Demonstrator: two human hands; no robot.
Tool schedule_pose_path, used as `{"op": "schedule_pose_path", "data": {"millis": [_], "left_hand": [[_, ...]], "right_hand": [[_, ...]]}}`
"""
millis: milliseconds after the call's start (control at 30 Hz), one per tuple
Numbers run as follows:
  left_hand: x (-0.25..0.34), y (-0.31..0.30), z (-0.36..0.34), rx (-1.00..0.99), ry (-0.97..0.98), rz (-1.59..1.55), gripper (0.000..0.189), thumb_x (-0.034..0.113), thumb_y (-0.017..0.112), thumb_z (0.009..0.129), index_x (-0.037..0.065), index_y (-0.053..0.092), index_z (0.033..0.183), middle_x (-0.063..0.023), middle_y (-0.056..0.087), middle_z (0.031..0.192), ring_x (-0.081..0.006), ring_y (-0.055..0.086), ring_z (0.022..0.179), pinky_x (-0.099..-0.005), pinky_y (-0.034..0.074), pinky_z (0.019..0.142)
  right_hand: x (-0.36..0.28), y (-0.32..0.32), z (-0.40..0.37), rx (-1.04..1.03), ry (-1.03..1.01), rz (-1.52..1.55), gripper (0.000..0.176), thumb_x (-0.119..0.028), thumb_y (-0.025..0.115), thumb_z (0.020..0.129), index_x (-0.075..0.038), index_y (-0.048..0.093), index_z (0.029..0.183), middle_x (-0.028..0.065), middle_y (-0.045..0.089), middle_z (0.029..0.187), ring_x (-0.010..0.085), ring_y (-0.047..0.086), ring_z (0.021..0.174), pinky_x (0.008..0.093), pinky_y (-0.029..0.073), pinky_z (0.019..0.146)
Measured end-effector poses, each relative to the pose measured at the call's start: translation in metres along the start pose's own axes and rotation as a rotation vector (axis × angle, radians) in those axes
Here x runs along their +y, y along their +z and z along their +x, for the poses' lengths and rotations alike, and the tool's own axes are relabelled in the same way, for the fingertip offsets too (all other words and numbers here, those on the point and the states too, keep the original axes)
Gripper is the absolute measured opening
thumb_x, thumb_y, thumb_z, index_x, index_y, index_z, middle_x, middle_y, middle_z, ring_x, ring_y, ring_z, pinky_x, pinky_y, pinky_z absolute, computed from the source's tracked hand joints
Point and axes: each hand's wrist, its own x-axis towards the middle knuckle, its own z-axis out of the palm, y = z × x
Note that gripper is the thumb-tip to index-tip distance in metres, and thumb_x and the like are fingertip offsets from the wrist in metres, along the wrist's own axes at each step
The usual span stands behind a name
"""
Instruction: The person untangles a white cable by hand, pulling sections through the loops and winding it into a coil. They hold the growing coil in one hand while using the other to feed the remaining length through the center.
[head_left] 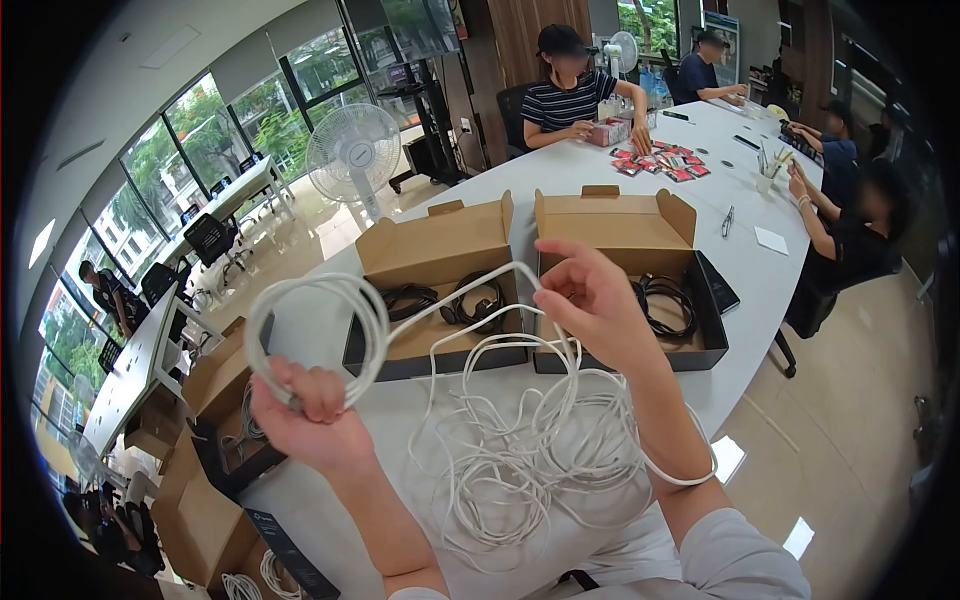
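Observation:
My left hand (318,415) is closed around the bottom of a loosely wound coil of white cable (378,335), raised over the table. From that coil a strand runs across to my right hand (595,300), which pinches it between thumb and fingers at about the same height. Below both hands lies a tangled heap of white cable (500,465) on the table, with one loop passing around my right forearm. Behind it stand two open cardboard boxes, the left box (440,365) holding black cables (485,302) and the right box (640,360) holding a black cable (668,308).
More open boxes (240,465) with cables stand at the left edge of the white table (735,180). Farther along are red packets (660,160) handled by a person (575,100), a pen holder (764,180) and other seated people. A standing fan (355,150) is behind.

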Motion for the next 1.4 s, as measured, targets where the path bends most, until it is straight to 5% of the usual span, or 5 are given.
{"op": "schedule_pose_path", "data": {"millis": [467, 633, 800, 1200, 1400], "left_hand": [[-0.074, 0.028, -0.043, -0.167, -0.442, 0.430, 0.039, 0.038, 0.041, 0.099, 0.005, 0.056, 0.088, 0.0051, 0.042, 0.060, -0.0020, 0.028, 0.046, -0.0209, 0.018, 0.042], [-0.075, 0.020, -0.054, -0.246, -0.490, 0.135, 0.052, 0.050, 0.034, 0.098, 0.004, 0.055, 0.108, -0.0044, 0.055, 0.098, -0.0160, 0.054, 0.090, -0.0308, 0.042, 0.083], [-0.071, 0.010, -0.046, -0.157, -0.615, 0.177, 0.036, 0.035, 0.040, 0.097, 0.004, 0.055, 0.106, -0.0039, 0.055, 0.094, -0.0165, 0.054, 0.088, -0.0301, 0.043, 0.081], [-0.058, 0.016, -0.053, -0.274, -0.625, 0.155, 0.031, 0.039, 0.052, 0.093, 0.008, 0.050, 0.091, 0.0050, 0.032, 0.046, -0.0039, 0.021, 0.036, -0.0235, 0.016, 0.036], [-0.050, 0.027, -0.070, -0.431, -0.586, 0.093, 0.035, 0.044, 0.050, 0.095, 0.011, 0.038, 0.093, 0.0084, 0.023, 0.044, -0.0032, 0.018, 0.035, -0.0200, 0.014, 0.034]], "right_hand": [[-0.022, 0.034, -0.027, -0.042, -0.512, -0.209, 0.051, -0.001, 0.072, 0.076, -0.001, 0.052, 0.123, 0.0051, 0.062, 0.090, 0.0117, 0.059, 0.070, 0.0263, 0.048, 0.065], [-0.017, 0.054, -0.034, -0.133, -0.871, -0.507, 0.053, -0.002, 0.066, 0.074, -0.003, 0.052, 0.125, 0.0039, 0.056, 0.086, 0.0191, 0.055, 0.073, 0.0315, 0.048, 0.073], [-0.026, 0.058, -0.043, -0.178, -0.946, -0.749, 0.052, -0.007, 0.060, 0.073, -0.004, 0.053, 0.124, 0.0037, 0.051, 0.083, 0.0175, 0.052, 0.073, 0.0290, 0.042, 0.067], [-0.032, 0.009, -0.028, 0.153, -0.512, -0.486, 0.061, -0.010, 0.072, 0.071, -0.004, 0.050, 0.127, 0.0143, 0.052, 0.120, 0.0336, 0.048, 0.110, 0.0403, 0.043, 0.087], [-0.031, -0.007, -0.023, -0.292, 0.077, -0.092, 0.019, -0.014, 0.068, 0.080, 0.002, 0.063, 0.089, 0.0083, 0.061, 0.067, 0.0200, 0.059, 0.053, 0.0314, 0.048, 0.051]]}}
